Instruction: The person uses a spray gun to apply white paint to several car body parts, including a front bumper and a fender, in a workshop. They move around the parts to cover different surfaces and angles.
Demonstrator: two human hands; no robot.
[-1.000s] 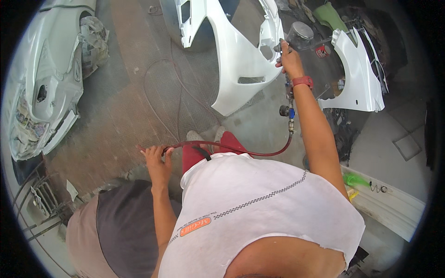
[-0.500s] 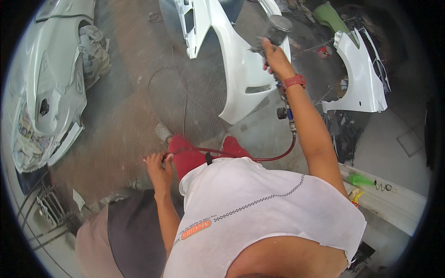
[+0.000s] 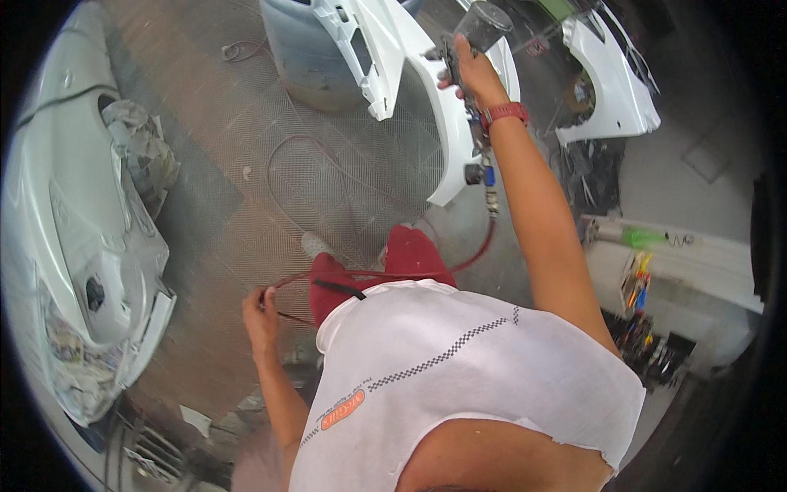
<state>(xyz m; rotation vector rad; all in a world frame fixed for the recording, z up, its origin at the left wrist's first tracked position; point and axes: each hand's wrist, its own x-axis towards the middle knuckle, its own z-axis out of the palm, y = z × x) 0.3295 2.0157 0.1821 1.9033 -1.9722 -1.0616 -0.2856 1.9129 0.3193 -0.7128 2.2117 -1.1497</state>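
Note:
My right hand (image 3: 479, 80) grips a spray gun (image 3: 485, 27) with a grey cup on top, held out ahead over a white car fender (image 3: 449, 135). Below that wrist, which wears a red watch, hang a round gauge and a blue valve fitting (image 3: 490, 176). From the fitting a dark red air hose (image 3: 381, 273) curves across the front of my thighs. At the left, my left hand (image 3: 261, 316) has its fingers closed round the hose, away from my hip. The gun's nozzle and trigger are too blurred to make out.
A large pale bumper (image 3: 70, 238) partly masked with paper fills the left side. Behind the near fender stands a blue-grey drum (image 3: 316, 66). Another white fender (image 3: 619, 94) is at the far right, above a ledge with a green tool (image 3: 643, 238). Loose hose (image 3: 275, 176) loops over the floor.
The view has shifted and turned. My right hand with the spray gun has gone farther forward along the fender. My left hand has moved outward, drawing the hose out to the left.

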